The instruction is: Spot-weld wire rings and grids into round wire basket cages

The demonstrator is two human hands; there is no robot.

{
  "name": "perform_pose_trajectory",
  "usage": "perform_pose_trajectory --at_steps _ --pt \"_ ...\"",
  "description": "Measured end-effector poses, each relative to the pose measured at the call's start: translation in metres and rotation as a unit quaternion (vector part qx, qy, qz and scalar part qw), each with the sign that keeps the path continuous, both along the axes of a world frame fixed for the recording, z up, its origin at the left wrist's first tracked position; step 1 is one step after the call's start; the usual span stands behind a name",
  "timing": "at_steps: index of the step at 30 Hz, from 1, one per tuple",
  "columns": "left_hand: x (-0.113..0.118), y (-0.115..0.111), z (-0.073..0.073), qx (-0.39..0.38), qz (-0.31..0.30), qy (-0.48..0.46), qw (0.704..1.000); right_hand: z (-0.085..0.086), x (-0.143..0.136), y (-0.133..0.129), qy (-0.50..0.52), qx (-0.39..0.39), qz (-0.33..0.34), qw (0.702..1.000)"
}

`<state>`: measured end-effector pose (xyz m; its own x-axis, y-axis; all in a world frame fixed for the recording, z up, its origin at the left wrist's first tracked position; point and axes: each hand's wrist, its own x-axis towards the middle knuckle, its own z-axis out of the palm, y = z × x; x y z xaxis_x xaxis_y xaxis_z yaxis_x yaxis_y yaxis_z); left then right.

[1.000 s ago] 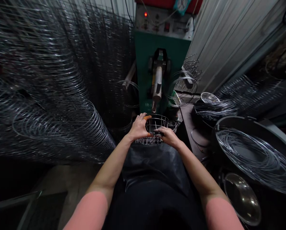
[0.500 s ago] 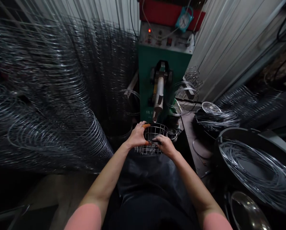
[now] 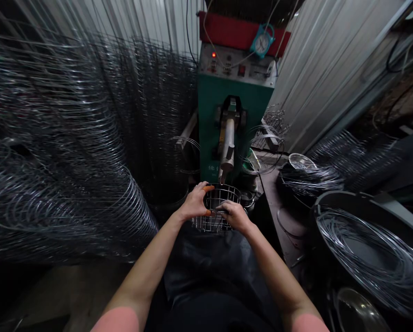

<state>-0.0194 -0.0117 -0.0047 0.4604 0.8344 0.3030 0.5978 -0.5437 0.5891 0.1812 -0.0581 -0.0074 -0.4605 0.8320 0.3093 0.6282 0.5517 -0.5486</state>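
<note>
A round wire basket [image 3: 216, 224] of shiny metal mesh sits between my hands, just under the electrode tip of a green spot welding machine [image 3: 206, 115]. My left hand [image 3: 194, 202] grips the basket's left side. Orange covers on its thumb and a finger touch the rim, spread apart. My right hand [image 3: 237, 216] is closed on the near right part of the rim, with something dark at its fingertips that I cannot make out. The machine's metal arm [image 3: 228, 138] points down towards the basket's far rim.
Tall stacks of wire rings [image 3: 99, 120] crowd the left. On the right, a dark tub [image 3: 326, 196] holds loose wire rings, with another bundle of wire rings [image 3: 310, 177] behind it. A blue clock [image 3: 262, 43] hangs on the machine's top.
The whole view has shifted, so the machine, basket and hands appear slightly lower. Both hands keep hold of the basket, and the right hand's fingers have shifted slightly along its rim.
</note>
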Motion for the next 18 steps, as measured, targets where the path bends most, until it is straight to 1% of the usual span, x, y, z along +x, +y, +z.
perform_pose_trajectory --at_steps 4,7,14,18 --pt "0.002 -0.004 0.001 -0.004 0.009 0.007 1.000 -0.001 0.001 -0.004 0.015 0.004 -0.005 1.000" --pt "0.004 -0.002 0.002 -0.007 0.012 0.011 1.000 0.000 0.001 -0.003 0.024 0.007 -0.010 1.000" --pt "0.008 0.017 0.001 -0.025 0.010 -0.002 1.000 0.005 0.004 0.016 0.016 0.009 -0.025 1.000" --pt "0.009 0.025 0.001 -0.019 0.003 -0.024 1.000 0.007 0.004 0.024 0.009 0.003 -0.027 1.000"
